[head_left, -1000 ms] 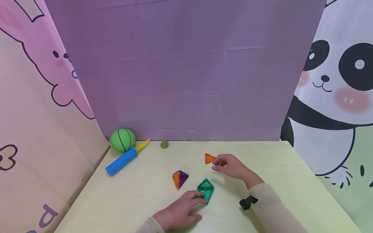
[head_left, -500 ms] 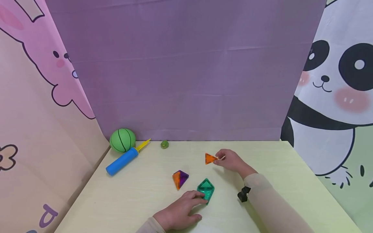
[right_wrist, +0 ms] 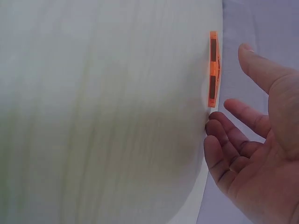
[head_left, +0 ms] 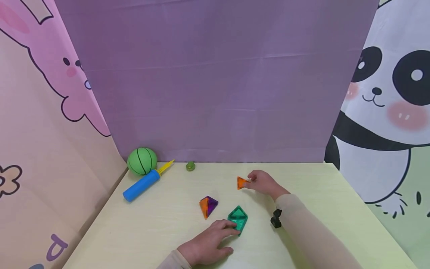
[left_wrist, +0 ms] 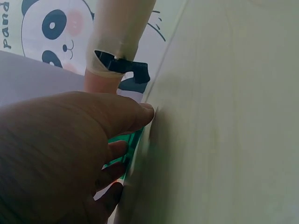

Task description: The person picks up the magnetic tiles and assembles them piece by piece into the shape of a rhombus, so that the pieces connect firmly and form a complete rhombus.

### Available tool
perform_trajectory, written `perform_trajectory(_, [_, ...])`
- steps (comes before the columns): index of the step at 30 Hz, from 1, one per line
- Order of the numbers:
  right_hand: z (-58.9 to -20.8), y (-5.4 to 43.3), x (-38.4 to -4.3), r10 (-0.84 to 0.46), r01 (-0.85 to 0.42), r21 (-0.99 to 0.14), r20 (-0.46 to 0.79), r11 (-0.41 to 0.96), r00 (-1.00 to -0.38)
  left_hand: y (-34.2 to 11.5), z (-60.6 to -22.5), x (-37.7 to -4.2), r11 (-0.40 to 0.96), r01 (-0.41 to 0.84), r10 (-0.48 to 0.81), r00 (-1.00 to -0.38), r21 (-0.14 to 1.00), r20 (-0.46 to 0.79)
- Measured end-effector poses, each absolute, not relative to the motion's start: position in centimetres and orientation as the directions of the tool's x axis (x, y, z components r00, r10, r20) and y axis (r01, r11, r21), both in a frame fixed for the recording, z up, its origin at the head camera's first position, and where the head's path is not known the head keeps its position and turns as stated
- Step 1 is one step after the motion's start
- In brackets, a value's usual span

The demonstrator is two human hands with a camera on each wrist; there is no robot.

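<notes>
My left hand rests low on the table, its fingertips on the lower part of a green translucent magnetic tile pair. In the left wrist view, the fingers partly hide the green tiles. My right hand is beside an orange triangular magnetic tile, whose right tip it covers in the head view. Seen from the right wrist, the orange tile lies edge-on to the camera, and the thumb and index finger stand apart without visibly pinching it. An orange and purple tile pair lies left of the green one.
A green ball sits at the back left corner, with a blue hand pump with a yellow nozzle in front of it. A small green round object is near the table's back edge, before a purple cloth.
My right hand has moved slightly forward and left, its fingers coming over the orange tile's right tip. My left hand and the tiles stay where they were.
</notes>
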State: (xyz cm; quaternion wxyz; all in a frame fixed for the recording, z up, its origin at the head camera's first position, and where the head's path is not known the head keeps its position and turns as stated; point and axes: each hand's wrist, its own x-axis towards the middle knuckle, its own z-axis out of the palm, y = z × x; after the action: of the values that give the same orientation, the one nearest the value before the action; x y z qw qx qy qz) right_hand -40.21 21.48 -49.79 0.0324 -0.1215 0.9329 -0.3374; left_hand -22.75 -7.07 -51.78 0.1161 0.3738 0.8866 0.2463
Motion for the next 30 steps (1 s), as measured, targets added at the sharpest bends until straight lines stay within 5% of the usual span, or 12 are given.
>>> perform_trajectory(30, [-50.9, 19.0, -41.9, -0.170, -0.169, -0.462, 0.040, 0.870, -0.985, -7.1, -52.0, -22.9, 0.584, 0.628, 0.727, -0.687, 0.514, 0.014])
